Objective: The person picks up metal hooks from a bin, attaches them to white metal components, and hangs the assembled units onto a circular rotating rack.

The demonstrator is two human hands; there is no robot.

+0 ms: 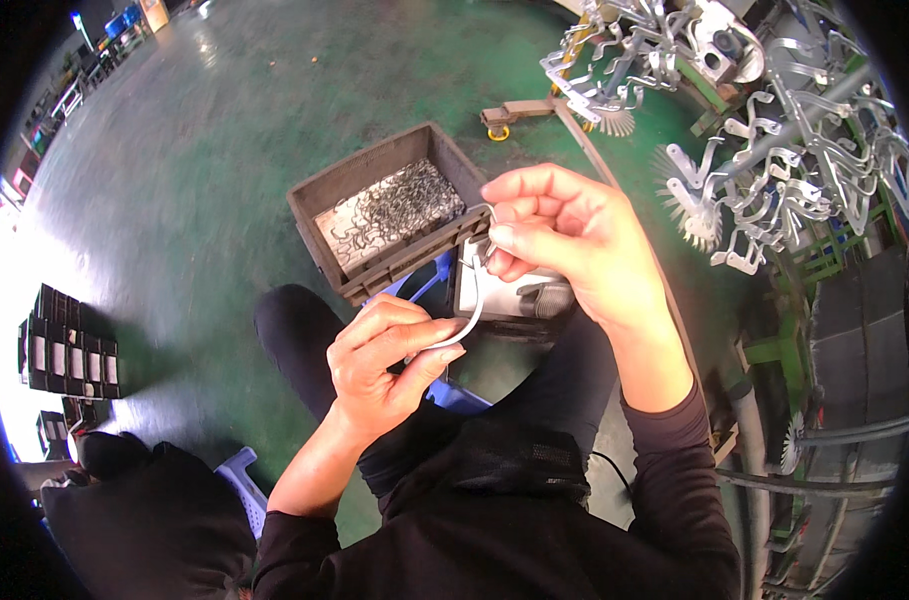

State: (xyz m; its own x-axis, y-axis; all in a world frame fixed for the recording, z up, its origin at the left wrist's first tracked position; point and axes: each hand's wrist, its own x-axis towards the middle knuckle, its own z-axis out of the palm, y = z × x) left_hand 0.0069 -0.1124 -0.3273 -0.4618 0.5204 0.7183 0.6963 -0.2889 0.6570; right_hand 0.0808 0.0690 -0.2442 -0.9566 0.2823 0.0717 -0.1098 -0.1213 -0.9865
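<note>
My left hand (pixel 384 360) pinches the lower end of a curved, pale metal strip (pixel 477 300) between thumb and fingers. The strip bends upward toward my right hand (pixel 574 235), whose thumb and fingers close around a thin bent wire piece (pixel 491 212) at the strip's upper end. My fingers partly hide where the two meet. Just beyond my hands, a grey-brown plastic crate (pixel 319 245) contains many small dark bent wire pieces (pixel 409 200) on a pale lining. A dark tray with a white lining (pixel 504 290) sits beneath my right hand, partly covered by it.
On the right, racks carry many silver bent metal brackets (pixel 764 195). A wheeled stand's foot (pixel 519 110) rests on the green floor (pixel 224 120) beyond the crate. Black boxes (pixel 69 355) are stacked at left. Dark cloth (pixel 154 510) lies beside a blue plastic stool (pixel 242 485).
</note>
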